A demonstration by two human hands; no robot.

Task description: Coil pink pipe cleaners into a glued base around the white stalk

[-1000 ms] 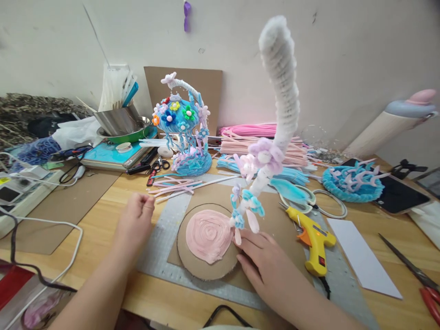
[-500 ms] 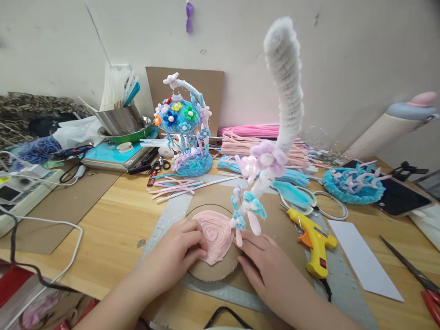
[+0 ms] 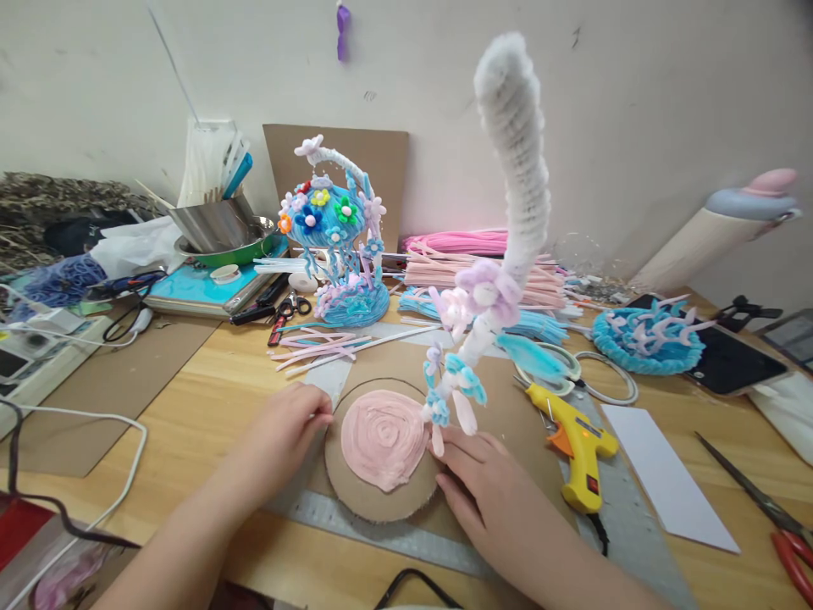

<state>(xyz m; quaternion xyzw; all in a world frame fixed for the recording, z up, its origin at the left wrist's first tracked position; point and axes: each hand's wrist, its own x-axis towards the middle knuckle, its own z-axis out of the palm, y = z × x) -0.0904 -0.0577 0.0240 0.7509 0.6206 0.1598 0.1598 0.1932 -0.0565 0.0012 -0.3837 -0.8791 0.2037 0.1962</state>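
A round cardboard disc [image 3: 356, 490] lies flat, with a pink chenille-stem spiral [image 3: 384, 440] covering its middle. From its right edge rises a tall white chenille-wrapped stem [image 3: 527, 186], curved at the top and trimmed with lilac and blue flowers [image 3: 486, 292]. My left hand [image 3: 285, 436] is beside the disc's left edge, its fingers curled into a pinch; what they hold, if anything, is hidden. At the right edge, near the foot of the stem, my right hand [image 3: 486, 479] grips the disc, fingers partly behind small hanging petals.
A yellow glue gun [image 3: 581, 445], a white card strip [image 3: 670, 479] and red-handled scissors [image 3: 788, 542] lie to the right. A finished chenille jellyfish ornament [image 3: 336, 237] stands behind, near bundles of pink stems [image 3: 457, 271]. A blue chenille base [image 3: 648, 339] sits farther right.
My left hand has moved left off the pink spiral to the disc's left edge, uncovering the spiral. My right hand stays at the right edge. The view has shifted slightly.
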